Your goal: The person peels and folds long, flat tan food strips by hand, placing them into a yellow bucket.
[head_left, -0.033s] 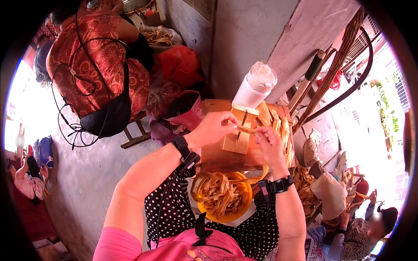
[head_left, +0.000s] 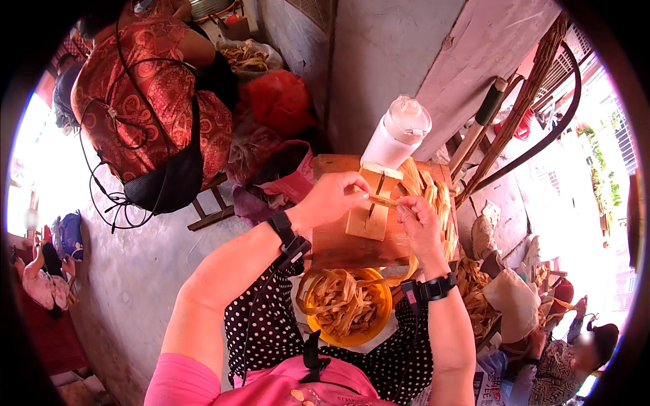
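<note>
A narrow tan strip of dried plant fibre (head_left: 384,201) stretches between my two hands above a slotted wooden block (head_left: 366,224). My left hand (head_left: 331,197) pinches its left end between thumb and fingers. At the other end, the fingers of my right hand (head_left: 421,227) are closed on the same strip. Beneath the block is a small wooden table (head_left: 332,249). More long fibre strips (head_left: 443,210) lie along its right side, and one hangs below my right hand toward a yellow basin (head_left: 388,318). Coiled, folded strips (head_left: 344,302) fill that basin between my knees.
A white lidded bottle (head_left: 399,134) stands behind the block, near the wall. Bags, including a red one (head_left: 279,101), lie to the left beside a person in a red patterned top (head_left: 152,101). Long sticks (head_left: 511,115) and heaped fibre (head_left: 470,291) are on the right.
</note>
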Action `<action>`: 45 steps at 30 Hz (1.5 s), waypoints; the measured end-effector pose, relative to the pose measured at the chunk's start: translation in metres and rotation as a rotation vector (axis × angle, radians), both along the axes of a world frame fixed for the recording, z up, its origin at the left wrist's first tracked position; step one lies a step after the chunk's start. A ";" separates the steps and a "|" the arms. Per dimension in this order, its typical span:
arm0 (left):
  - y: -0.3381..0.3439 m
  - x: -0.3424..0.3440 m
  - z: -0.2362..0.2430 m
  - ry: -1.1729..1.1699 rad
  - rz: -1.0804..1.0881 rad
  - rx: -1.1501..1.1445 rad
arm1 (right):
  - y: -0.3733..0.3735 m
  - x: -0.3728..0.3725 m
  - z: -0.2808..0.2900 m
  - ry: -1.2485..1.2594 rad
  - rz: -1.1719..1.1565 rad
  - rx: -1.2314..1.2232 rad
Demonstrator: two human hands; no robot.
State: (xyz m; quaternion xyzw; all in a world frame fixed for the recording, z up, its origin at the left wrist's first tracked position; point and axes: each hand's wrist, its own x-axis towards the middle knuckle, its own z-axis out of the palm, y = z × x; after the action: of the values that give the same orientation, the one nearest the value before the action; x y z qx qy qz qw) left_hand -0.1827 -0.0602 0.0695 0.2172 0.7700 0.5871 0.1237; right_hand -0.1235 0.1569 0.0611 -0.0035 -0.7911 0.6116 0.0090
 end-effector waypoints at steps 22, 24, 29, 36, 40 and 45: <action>-0.018 0.086 0.035 -0.754 -0.194 0.262 | -0.041 0.084 0.047 -0.424 0.194 -0.363; -0.021 0.097 0.034 -0.645 -0.331 0.200 | -0.039 0.100 0.038 -0.492 0.120 -0.446; -0.028 0.141 0.018 -0.865 -0.108 0.301 | -0.047 0.138 0.036 -0.474 -0.056 -0.716; -0.027 0.170 0.020 -0.823 -0.034 0.309 | -0.059 0.177 0.035 -0.184 -0.022 -0.580; -0.027 0.174 0.033 -0.770 -0.190 0.300 | -0.060 0.176 0.052 0.015 0.182 -0.219; -0.016 0.190 0.033 -0.776 -0.159 0.434 | -0.061 0.179 0.047 0.123 0.162 -0.098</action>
State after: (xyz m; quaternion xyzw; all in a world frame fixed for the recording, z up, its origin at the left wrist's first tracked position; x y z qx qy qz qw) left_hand 0.0076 -0.0760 0.1022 0.0605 0.5066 0.7617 0.3994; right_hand 0.0553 0.0963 0.1077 0.0974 -0.7561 0.6472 0.0078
